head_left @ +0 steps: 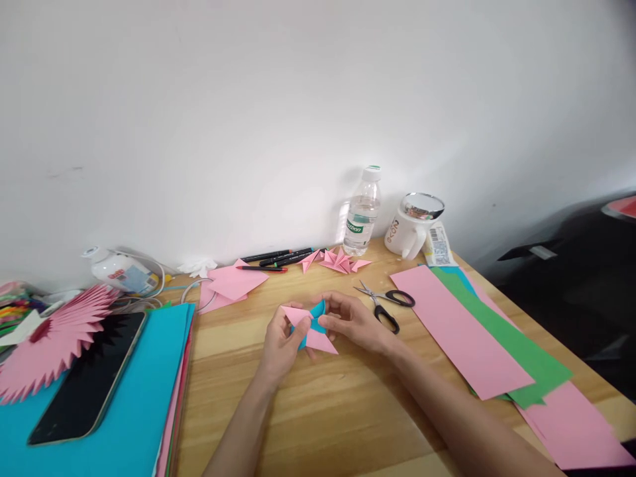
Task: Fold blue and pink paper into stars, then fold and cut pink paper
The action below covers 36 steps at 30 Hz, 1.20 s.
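A small folded paper piece [322, 340] in pink and blue is held between both hands, just above the wooden table. My left hand [284, 341] pinches its left side, thumb on top. My right hand [352, 319] grips the blue upper right flap between thumb and fingers. One pink point sticks out toward the lower right, another toward the upper left. Some of the folds are hidden behind my fingers. Close to my right hand lie black-handled scissors [385, 301], their blades slightly apart.
Pink and green paper strips [462, 331] lie at the right. Along the wall stand a water bottle [362, 212] and a lidded mug [410, 228], beside folded pink pieces [338, 260] and pens [271, 257]. A phone [89, 377] rests on blue sheets [144, 391] at the left.
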Each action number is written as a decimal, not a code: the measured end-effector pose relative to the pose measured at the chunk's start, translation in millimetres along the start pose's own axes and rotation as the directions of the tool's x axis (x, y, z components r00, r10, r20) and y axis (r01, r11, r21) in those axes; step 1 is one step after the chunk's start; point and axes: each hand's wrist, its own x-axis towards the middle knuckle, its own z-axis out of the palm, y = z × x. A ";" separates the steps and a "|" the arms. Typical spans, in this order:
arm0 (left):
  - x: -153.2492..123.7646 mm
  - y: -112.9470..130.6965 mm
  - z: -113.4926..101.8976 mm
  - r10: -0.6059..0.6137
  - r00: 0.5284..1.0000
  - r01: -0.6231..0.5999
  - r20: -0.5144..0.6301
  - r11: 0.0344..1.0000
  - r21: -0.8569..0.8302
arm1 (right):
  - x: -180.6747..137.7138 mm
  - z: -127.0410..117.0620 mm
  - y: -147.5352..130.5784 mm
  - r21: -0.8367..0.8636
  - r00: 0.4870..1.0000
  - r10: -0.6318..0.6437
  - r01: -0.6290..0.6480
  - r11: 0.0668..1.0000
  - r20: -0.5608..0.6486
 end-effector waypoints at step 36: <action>-0.5 -10.7 3.4 0.060 0.998 -0.063 0.021 0.984 0.164 | -3.9 16.7 -2.8 -0.423 0.953 -0.082 -0.052 0.905 -0.293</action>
